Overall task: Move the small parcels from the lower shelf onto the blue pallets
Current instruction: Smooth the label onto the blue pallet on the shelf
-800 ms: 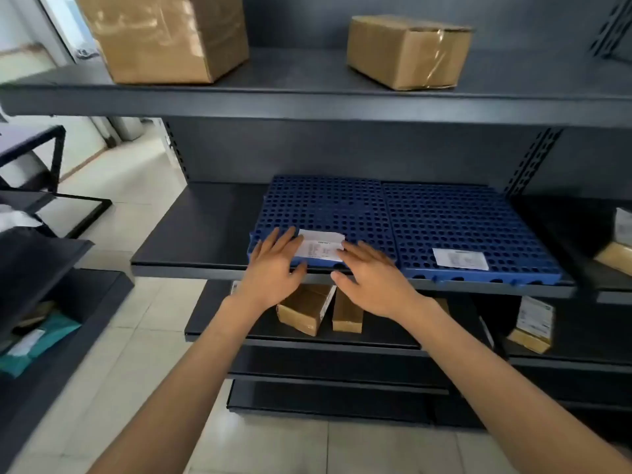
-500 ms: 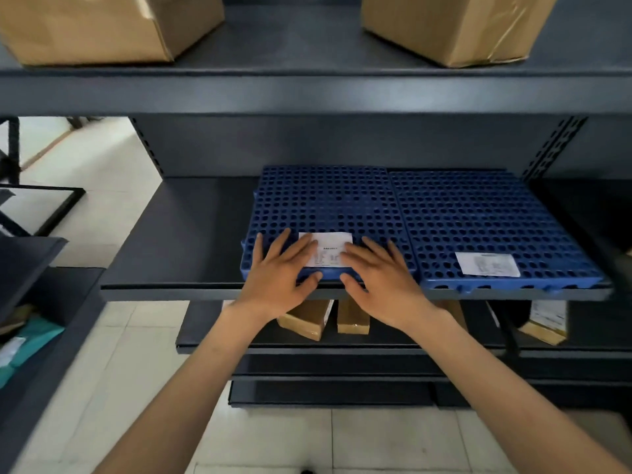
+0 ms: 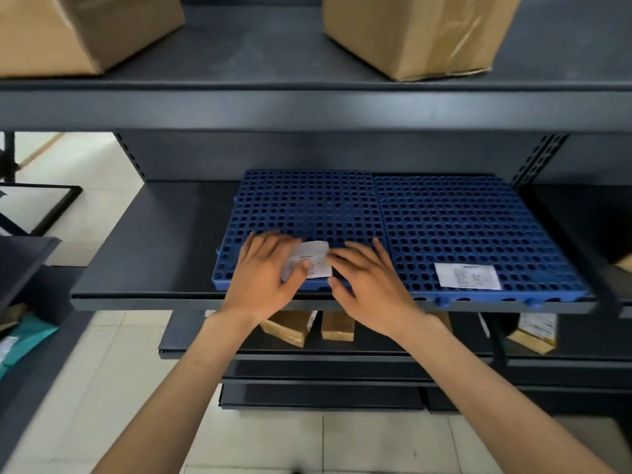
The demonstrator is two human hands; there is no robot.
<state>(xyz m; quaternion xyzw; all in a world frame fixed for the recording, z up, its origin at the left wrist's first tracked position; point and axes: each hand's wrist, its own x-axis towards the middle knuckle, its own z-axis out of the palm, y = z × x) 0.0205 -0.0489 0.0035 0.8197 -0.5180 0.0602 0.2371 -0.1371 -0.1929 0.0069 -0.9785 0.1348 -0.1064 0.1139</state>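
Left hand (image 3: 266, 282) pinches the left end of a flat white-labelled parcel (image 3: 313, 258) at the front edge of the left blue pallet (image 3: 307, 203). Right hand (image 3: 371, 289) lies flat with fingers straight, touching the parcel's right end. A second labelled parcel (image 3: 466, 276) lies near the front edge of the right blue pallet (image 3: 461, 217). Both pallets rest on the middle shelf (image 3: 154, 241). Brown parcels (image 3: 290, 328) stand on the lower shelf (image 3: 184, 331) beneath.

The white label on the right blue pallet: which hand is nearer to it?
Right. The right hand lies just left of that label, apart from it; the left hand is farther left, holding the other label.
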